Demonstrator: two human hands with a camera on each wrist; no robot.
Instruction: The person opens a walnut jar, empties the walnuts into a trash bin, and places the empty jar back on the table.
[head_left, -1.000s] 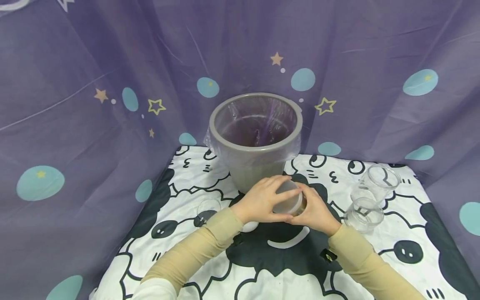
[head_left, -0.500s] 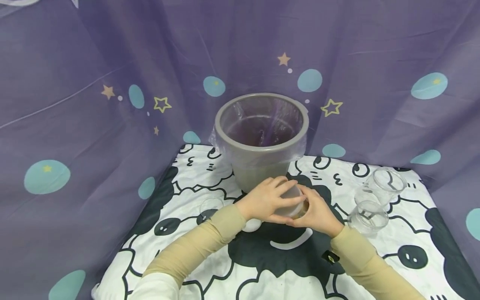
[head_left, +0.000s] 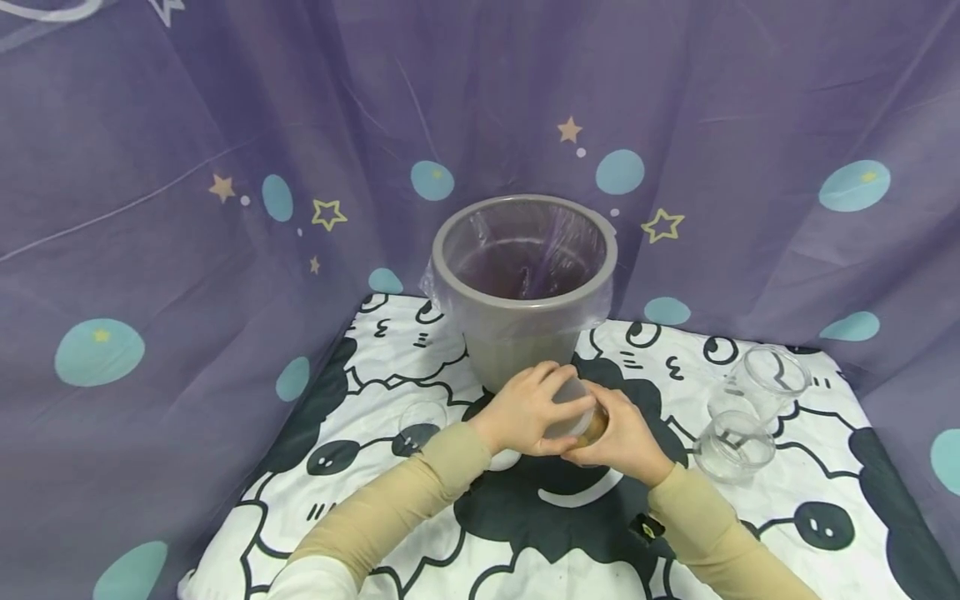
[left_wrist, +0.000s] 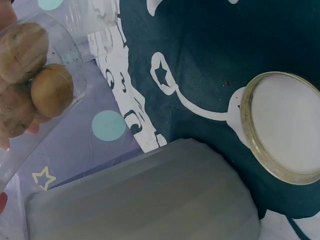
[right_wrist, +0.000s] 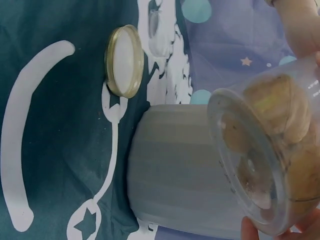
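Observation:
Both hands hold a clear plastic jar (right_wrist: 300, 145) in front of the bin, tilted over. Several rounded brown, nut-like things (left_wrist: 52, 90) show through its wall. My left hand (head_left: 528, 408) spreads its fingers over the jar's whitish, translucent end in the head view. My right hand (head_left: 622, 433) curls round the other end, with thumb and fingers on its side. The fingertips (right_wrist: 250, 227) show at the jar's round base in the right wrist view. A gold-rimmed white lid (left_wrist: 287, 130) lies on the cloth below the hands, partly covered by the left hand in the head view.
A grey bin (head_left: 517, 350) with a clear plastic liner stands just behind the hands. Two clear jars (head_left: 735, 450) stand at the right. A clear round piece (head_left: 422, 417) lies at the left. A purple curtain (head_left: 225, 292) closes off the back and sides.
The hands have shifted slightly left against the bin with the jar between them. The jar has turned a little, and more of its brown contents shows. The head view has moved slightly.

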